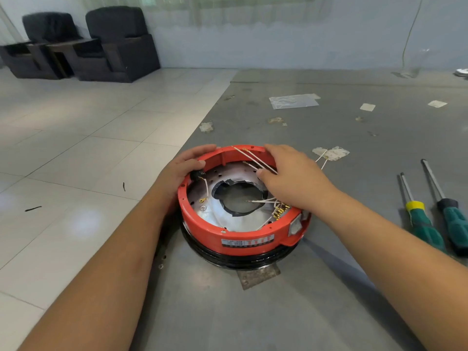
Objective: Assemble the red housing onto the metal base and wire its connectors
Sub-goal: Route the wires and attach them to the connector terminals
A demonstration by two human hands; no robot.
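Where the grey table point(329, 287) meets its left edge, one red housing point(243, 239) sits upside-open on one metal base point(222, 216), a black ring showing beneath it. Several thin white wires point(255, 158) with ring terminals: three fan up past the far rim, others lie inside near a cluster of brass connectors point(279, 211) at the right inner wall. One black-edged hole at the base's centre.

Left hand point(182, 168): arm reaching in from lower left, fingers curled over the far-left rim, thumb inside the wall, gripping the housing.

Right hand point(293, 176): arm from lower right, palm down over the right rim, fingertips on the far rim, thumb tucked against the fanned wires. It seems to pinch them, but the contact is hidden under the hand; cannot tell for sure.

Two screwdrivers point(428, 224) lie side by side on the table to the right, green handles toward the camera, well apart from the housing. One clear plastic bag point(293, 101) lies far back. Two dark armchairs point(83, 44) stand on the tiled floor at upper left.
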